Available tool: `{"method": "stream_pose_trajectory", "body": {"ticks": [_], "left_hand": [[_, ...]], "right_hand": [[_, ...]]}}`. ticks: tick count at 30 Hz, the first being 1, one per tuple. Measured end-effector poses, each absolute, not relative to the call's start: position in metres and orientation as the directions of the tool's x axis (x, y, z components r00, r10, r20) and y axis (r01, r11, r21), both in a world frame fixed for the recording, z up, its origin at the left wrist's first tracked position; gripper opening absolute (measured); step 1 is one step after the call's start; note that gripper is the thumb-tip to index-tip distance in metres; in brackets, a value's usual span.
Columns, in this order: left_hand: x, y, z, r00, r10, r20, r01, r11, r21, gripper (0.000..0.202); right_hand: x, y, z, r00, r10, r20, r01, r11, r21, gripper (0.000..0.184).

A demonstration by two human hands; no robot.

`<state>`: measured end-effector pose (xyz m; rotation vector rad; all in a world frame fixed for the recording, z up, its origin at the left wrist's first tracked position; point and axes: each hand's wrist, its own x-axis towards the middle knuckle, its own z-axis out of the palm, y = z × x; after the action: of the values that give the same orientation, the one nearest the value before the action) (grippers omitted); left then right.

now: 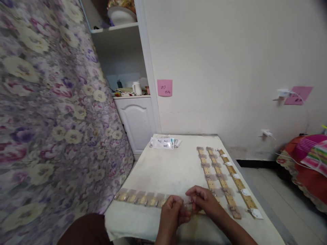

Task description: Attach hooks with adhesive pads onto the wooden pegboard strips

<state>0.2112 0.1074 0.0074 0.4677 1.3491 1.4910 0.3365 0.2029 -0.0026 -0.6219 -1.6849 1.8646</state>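
Note:
My left hand point(174, 211) is closed, its fingers pinching a small clear plastic piece point(187, 205) over the front of the table. My right hand point(203, 200) meets it from the right, thumb and fingers closed at the piece's other side. The fingers partly hide the piece, so its exact shape is unclear. Beneath and to the left of my hands lies a wooden strip point(141, 198) bearing several clear squares with small metal hooks. Two similar strips point(221, 181) run away from me on the right, and a third wooden strip point(239, 182) beside them carries several white tabs.
Flat plastic packets point(163, 143) lie at the table's far left corner. A pale cloth point(153, 166) covers the table. A floral curtain point(58, 112) hangs on the left, a wall stands behind, and a bed with a red cover point(293, 151) is at far right.

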Motion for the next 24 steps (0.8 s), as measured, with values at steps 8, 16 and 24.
{"method": "stream_pose_trajectory", "body": {"ticks": [8,16,24], "left_hand": [[0.2138,0.1044,0.0112,-0.409,0.842,-0.352,-0.482,0.128,0.867,0.024],[0.2065,0.1069,0.0083,-0.364,0.910,-0.198,-0.142,0.156,0.977,0.018],[0.2106,0.1096,0.0084,-0.312,0.943,-0.117,-0.043,0.109,0.993,0.020]], "right_hand": [[0.3436,0.2032,0.0045,-0.795,0.605,0.047,-0.032,0.035,-0.999,0.033],[0.3410,0.2081,-0.0041,-0.738,0.673,0.050,0.036,0.114,-0.993,0.032],[0.3383,0.2016,-0.0008,-0.770,0.638,0.010,-0.025,-0.014,-1.000,0.032]]}}
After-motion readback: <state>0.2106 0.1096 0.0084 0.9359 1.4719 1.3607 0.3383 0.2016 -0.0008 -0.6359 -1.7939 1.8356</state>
